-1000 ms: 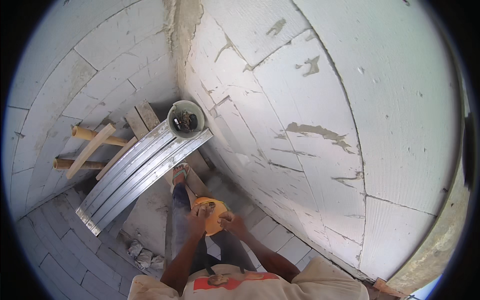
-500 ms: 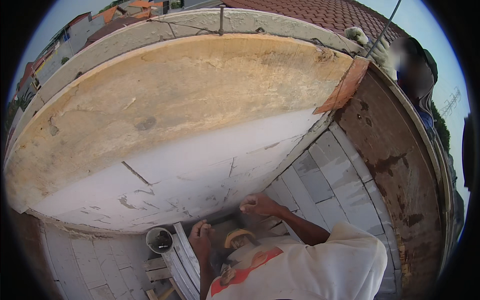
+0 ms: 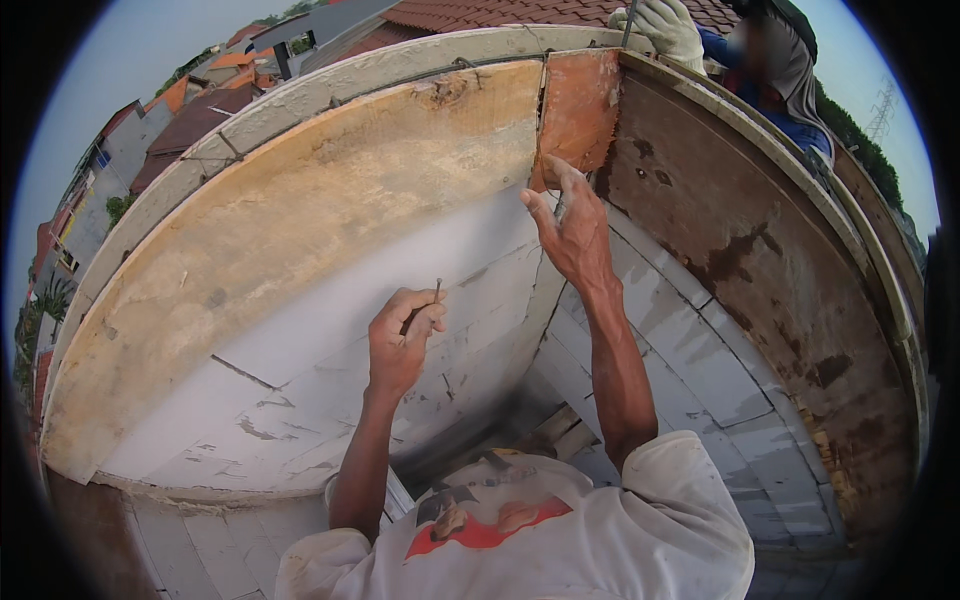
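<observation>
In my left hand (image 3: pixel 405 340), raised in front of the white wall, thumb and fingers pinch a thin nail (image 3: pixel 438 290) that points upward. My right hand (image 3: pixel 575 235) reaches higher, to the corner where two formwork boards meet. Its thumb stands apart from the fingers, and the fingertips are at the lower end of a reddish-brown wooden piece (image 3: pixel 580 105). Whether they press on it is hard to see. A long yellowish board (image 3: pixel 330 190) runs left from that corner, and a dark brown board (image 3: pixel 740 230) runs right.
Below the boards are a white block wall (image 3: pixel 340 350) and grey blocks (image 3: pixel 670 320) on the right. A metal rod (image 3: pixel 628 25) rises at the corner. Beyond the top edge, a co-worker's gloved hand (image 3: pixel 668 30) rests near the rim. Tiled roofs (image 3: pixel 470 14) lie behind.
Both my hands have risen from low by the wall, the right one up to the board corner. The view has shifted toward the corner. The nail now shows in my left hand.
</observation>
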Demonstrator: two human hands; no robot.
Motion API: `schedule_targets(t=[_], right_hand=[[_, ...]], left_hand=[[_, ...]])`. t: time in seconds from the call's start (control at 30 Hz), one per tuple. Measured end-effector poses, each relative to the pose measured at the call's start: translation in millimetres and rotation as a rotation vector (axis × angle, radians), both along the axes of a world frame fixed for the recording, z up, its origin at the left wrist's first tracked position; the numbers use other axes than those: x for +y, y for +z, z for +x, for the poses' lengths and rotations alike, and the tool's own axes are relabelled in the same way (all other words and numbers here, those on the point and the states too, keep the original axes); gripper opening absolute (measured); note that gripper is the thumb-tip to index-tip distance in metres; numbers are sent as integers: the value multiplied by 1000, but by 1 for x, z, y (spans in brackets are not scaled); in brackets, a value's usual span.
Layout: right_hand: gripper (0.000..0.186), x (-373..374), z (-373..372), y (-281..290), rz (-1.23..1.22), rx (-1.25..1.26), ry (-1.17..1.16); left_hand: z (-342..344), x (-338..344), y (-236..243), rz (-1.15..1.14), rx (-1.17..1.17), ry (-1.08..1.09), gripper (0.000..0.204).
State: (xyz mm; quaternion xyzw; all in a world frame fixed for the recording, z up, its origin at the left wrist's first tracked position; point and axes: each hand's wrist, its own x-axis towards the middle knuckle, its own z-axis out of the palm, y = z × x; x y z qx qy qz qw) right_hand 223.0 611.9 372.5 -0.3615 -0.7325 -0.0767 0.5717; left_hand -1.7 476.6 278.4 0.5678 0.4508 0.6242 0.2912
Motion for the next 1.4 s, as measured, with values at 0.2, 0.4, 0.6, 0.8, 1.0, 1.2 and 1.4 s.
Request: schedule_targets(t=[0.2,0.4,0.6,0.8,1.0,1.2,1.4], right_hand=[[22,-20,9,-18,-441,252,255],[20,-59,23,12,-277,188,383],[21,-52,23,35,-30,84,416],[21,-51,15,15,24,87,358],[19,-61,16,4,35,-80,273],[18,-72,34,22,70,-309,153],[9,-13,60,91,398,-486,114]], left_hand=[[40,45,71,145,238,5,14],[56,65,99,128,301,15,20],[79,74,109,209,80,27,13],[69,70,134,342,359,254,15],[63,84,143,519,716,297,11],[55,90,151,689,991,349,17],[49,104,161,677,1072,189,24]])
